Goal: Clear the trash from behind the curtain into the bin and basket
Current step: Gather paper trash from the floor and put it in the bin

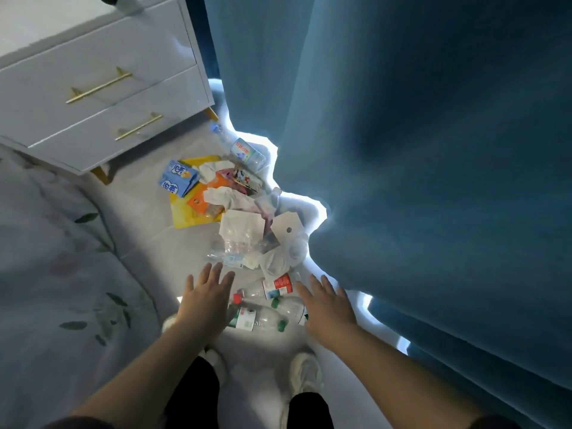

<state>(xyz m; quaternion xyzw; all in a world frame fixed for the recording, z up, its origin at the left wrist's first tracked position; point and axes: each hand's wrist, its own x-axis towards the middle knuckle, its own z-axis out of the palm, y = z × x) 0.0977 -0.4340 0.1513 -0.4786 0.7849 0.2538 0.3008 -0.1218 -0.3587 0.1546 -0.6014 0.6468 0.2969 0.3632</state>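
Note:
Trash lies on the pale floor along the foot of the blue curtain (418, 150). Nearest me are three clear plastic bottles: one with a red label (272, 286), one with a green label (257, 317) and one with a green cap (289, 306). Farther off lie crumpled clear plastic (238, 243), white paper (241, 222), a yellow bag (188, 215), a blue box (178, 178) and another bottle (246, 150). My left hand (205, 297) hovers flat left of the bottles, fingers spread, holding nothing. My right hand (328, 305) hovers flat to their right, also holding nothing.
A white two-drawer nightstand (102, 88) with gold handles stands at the upper left. A pale floral bed cover (52, 258) fills the left side. My two white shoes (305, 371) stand just below the bottles. No bin or basket shows.

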